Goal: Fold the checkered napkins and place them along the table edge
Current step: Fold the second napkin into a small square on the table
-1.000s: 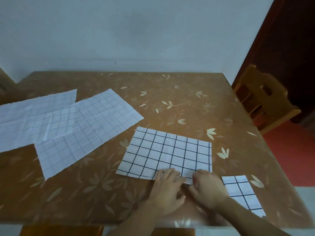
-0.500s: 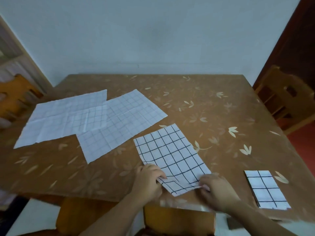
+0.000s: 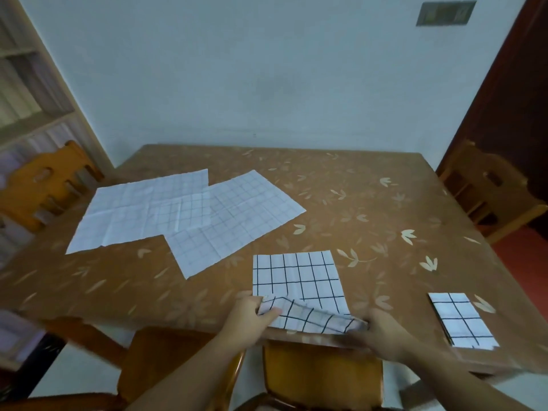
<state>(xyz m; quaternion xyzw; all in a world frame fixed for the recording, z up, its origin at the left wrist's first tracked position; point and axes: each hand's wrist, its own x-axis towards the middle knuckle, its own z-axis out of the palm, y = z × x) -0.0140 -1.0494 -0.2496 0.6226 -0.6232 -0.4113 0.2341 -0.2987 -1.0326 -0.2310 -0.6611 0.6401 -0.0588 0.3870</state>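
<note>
The head view looks down on a brown surface (image 3: 341,203) patterned with pale leaves, standing against a light wall (image 3: 267,69). A shelving unit (image 3: 26,93) fills the left edge of the picture, and a dark door frame (image 3: 510,93) the right. Wooden chairs stand at the left side (image 3: 44,185), the right side (image 3: 492,188) and the near side (image 3: 320,378) of the surface.

Two unfolded napkins with faint grid lines lie flat on the far left half: the left one (image 3: 124,209) is overlapped along its right part by the right one (image 3: 243,215), which lies at an angle.

The checkered napkin (image 3: 299,280) with bold black lines lies at the near edge, roughly in the middle. Its far part is flat, while its near edge is lifted and curls over, slightly blurred.

A small folded napkin (image 3: 461,320) rests by the near edge to the right, well apart from the others.

The left hand (image 3: 252,318) holds the near left corner of the checkered napkin, thumb on top and fingers (image 3: 268,314) curled beneath the cloth. The right hand (image 3: 382,330), blurred, grips the near right corner with its fingers curled round the raised edge.
</note>
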